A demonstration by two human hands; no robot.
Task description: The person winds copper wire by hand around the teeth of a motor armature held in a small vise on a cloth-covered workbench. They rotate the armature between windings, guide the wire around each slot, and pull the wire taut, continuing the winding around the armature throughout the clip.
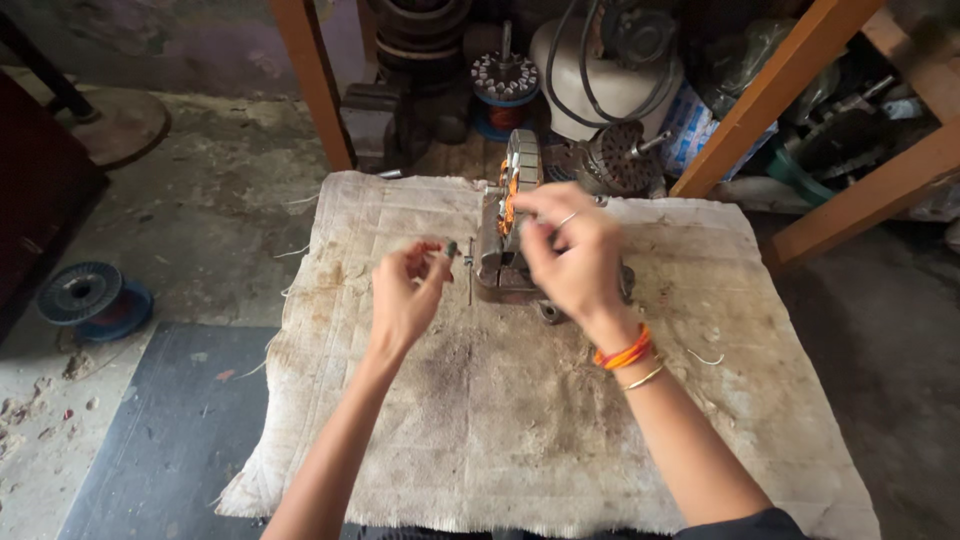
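While my right hand [572, 252] grips the motor stator [512, 215], left hand [408, 290] pinches a small wire end [447, 248] beside it; hard tugging could snap it.

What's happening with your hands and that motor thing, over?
Left hand pinching a small wire end beside the stator. Right hand on the motor stator, upright on the cloth. Nothing between the hands.

The cloth [520, 420] lies on the floor [200, 220]. The motor stator [510, 225] stands on it at twelve o'clock, motor parts [610, 160] behind; a wire spool [92, 298] lies off at nine o'clock.
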